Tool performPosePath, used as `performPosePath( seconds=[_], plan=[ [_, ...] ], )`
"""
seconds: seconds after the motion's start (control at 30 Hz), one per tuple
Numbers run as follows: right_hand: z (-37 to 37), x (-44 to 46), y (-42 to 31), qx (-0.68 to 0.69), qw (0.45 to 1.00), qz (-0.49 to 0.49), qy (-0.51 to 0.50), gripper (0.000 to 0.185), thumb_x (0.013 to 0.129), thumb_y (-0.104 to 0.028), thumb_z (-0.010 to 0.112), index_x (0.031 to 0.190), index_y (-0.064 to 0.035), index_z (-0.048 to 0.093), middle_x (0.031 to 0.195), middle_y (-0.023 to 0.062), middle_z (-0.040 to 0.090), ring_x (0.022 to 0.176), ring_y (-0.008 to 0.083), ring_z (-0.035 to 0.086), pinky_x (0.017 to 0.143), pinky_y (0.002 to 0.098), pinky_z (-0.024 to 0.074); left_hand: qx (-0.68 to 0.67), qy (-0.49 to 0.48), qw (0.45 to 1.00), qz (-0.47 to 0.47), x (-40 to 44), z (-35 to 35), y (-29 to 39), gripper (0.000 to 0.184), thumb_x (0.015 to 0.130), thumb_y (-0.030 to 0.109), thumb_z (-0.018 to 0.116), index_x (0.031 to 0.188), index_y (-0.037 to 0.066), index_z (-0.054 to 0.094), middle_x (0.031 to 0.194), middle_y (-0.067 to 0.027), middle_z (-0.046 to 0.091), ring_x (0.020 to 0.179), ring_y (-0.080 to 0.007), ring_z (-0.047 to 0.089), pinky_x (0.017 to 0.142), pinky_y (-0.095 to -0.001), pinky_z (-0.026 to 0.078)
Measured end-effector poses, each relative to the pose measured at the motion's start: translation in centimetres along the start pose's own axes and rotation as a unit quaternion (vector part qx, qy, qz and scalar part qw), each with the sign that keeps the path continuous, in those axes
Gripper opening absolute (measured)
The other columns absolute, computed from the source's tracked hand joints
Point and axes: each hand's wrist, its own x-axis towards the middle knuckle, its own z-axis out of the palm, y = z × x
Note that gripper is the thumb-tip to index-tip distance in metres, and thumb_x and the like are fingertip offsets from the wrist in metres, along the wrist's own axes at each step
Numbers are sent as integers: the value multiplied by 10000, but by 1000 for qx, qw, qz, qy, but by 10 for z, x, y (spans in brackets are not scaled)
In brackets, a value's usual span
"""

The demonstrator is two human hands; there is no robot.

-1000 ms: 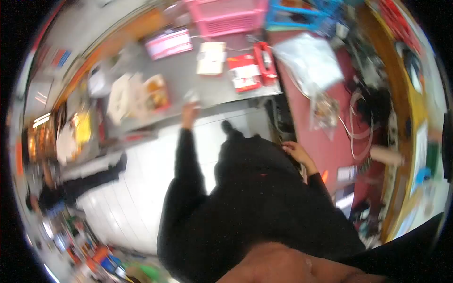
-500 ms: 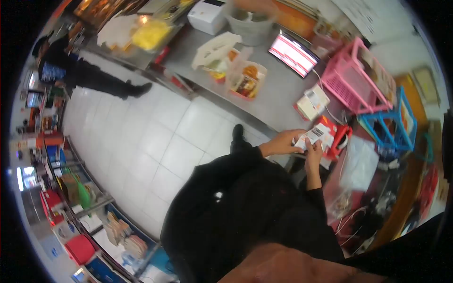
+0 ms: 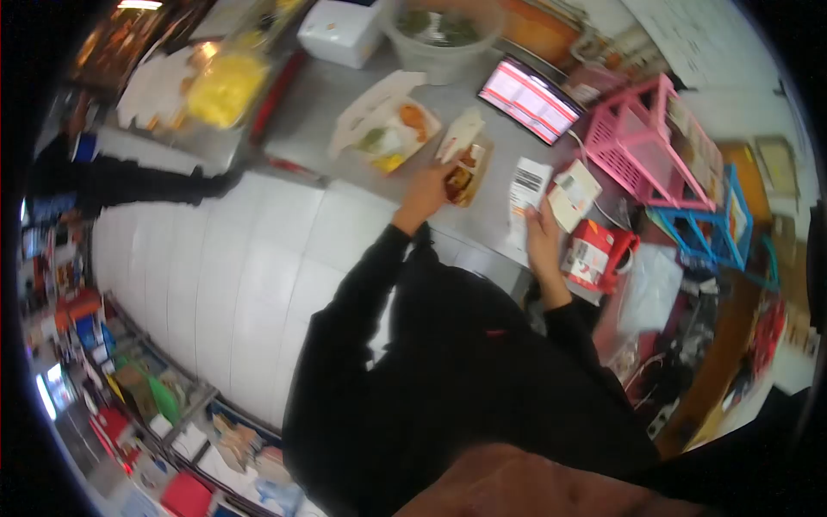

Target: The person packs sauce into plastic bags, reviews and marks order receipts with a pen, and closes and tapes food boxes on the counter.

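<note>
My left hand (image 3: pixel 424 196) is at the near left edge of an open cardboard food box (image 3: pixel 481 177), its fingers closed on that side. Dark brown food shows inside, and a pale flap (image 3: pixel 463 131) stands up at the back. A long white printed slip (image 3: pixel 526 191) with a barcode hangs from my right hand (image 3: pixel 543 237), pinched at its right edge. Left of my left hand, a second open box (image 3: pixel 366 112) contains fried food, something green and a yellow item. Close to my right hand are a small cream carton (image 3: pixel 575 194) and a red-and-white packet (image 3: pixel 589 255).
A lit tablet (image 3: pixel 531 99) stands at the back of the metal counter (image 3: pixel 336 84). Behind are a white box-shaped device (image 3: pixel 340 33) and a tub (image 3: pixel 444 39). Pink (image 3: pixel 642 142) and blue (image 3: pixel 711 222) baskets stand right. Another person (image 3: pixel 112 179) is at far left.
My left hand has left the slip and moved left to the food box. My right hand keeps the slip, now stretched out longer and lifted away from the red packet.
</note>
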Motion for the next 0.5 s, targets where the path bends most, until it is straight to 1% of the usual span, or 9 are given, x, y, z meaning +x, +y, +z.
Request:
performPosePath(
  seconds=[0.03, 0.13, 0.2, 0.27, 0.33, 0.37, 0.43, 0.47, 0.5],
  plan=[
    [0, 0, -13, -25, 999, -25, -2, 440, 974, -130, 462, 1378, 26, 385, 1231, 114, 552, 1065, 141, 525, 943, 273, 400, -20, -31, 999, -19, 3, -3, 10, 654, 752, 74, 647, 1372, 154, 457, 1117, -233, 580, 1005, -414, 563, 861, -443, 471],
    [-1, -4, -44, -56, 996, -67, 21, 506, 975, -105, 421, 1445, 12, 277, 1301, 151, 506, 1120, 169, 526, 976, 283, 380, 124, 125, 984, 18, 4, 7, 41, 467, 926, 269, 547, 1316, 17, 492, 1214, -223, 564, 1125, -348, 530, 962, -405, 395],
    [-10, -9, -63, -87, 990, -110, 30, 567, 967, -98, 431, 1469, 3, 187, 1306, 182, 494, 1148, 203, 527, 950, 289, 405, -166, 51, 983, 58, 2, 30, 58, 488, 925, 312, 564, 1283, -14, 502, 1212, -164, 566, 1135, -308, 519, 961, -396, 388],
    [-17, -18, -77, -57, 993, -99, 27, 635, 958, -94, 443, 1486, -12, 99, 1312, 212, 480, 1134, 234, 550, 907, 295, 435, -456, -36, 888, 41, -10, 47, 103, 424, 963, 349, 517, 1156, -23, 580, 1125, -84, 601, 1042, -198, 546, 892, -339, 416],
    [-29, -32, -87, 28, 998, -45, 33, 708, 949, -94, 459, 1495, -34, 13, 1317, 241, 462, 1078, 261, 594, 848, 300, 471, -463, -89, 882, -32, -21, 58, 135, 372, 962, 321, 512, 1099, -12, 606, 1065, -77, 617, 974, -169, 557, 859, -316, 429],
    [-33, -33, -81, -53, 985, -136, 90, 779, 930, -87, 498, 1494, -51, -38, 1185, 223, 551, 922, 250, 651, 753, 312, 498, -465, -129, 873, -68, -25, 68, 153, 350, 961, 307, 510, 1070, -7, 620, 1036, -73, 625, 940, -154, 563, 843, -305, 435],
    [-63, -60, -93, 10, 998, -35, 55, 817, 907, -103, 554, 1504, -85, -3, 984, 149, 625, 757, 192, 641, 689, 300, 486, -454, -73, 881, -107, -21, 88, 168, 308, 954, 240, 490, 1109, 0, 608, 1036, -92, 639, 911, -164, 602, 854, -304, 452],
    [-84, -71, -83, -15, 998, -22, 64, 813, 892, -115, 584, 1506, -106, 51, 912, 116, 628, 720, 175, 616, 665, 285, 472, -669, -148, 723, -89, -15, 78, 211, 354, 964, 213, 459, 1219, -23, 528, 1149, -131, 618, 997, -219, 616, 933, -339, 451],
    [-109, -80, -66, -38, 997, -9, 67, 810, 877, -128, 613, 1507, -128, 105, 839, 84, 631, 684, 157, 590, 640, 269, 457, -659, -160, 733, -55, -12, 76, 225, 477, 981, 246, 418, 1357, -43, 363, 1322, -221, 492, 1019, -270, 605, 939, -434, 485]
  ],
)
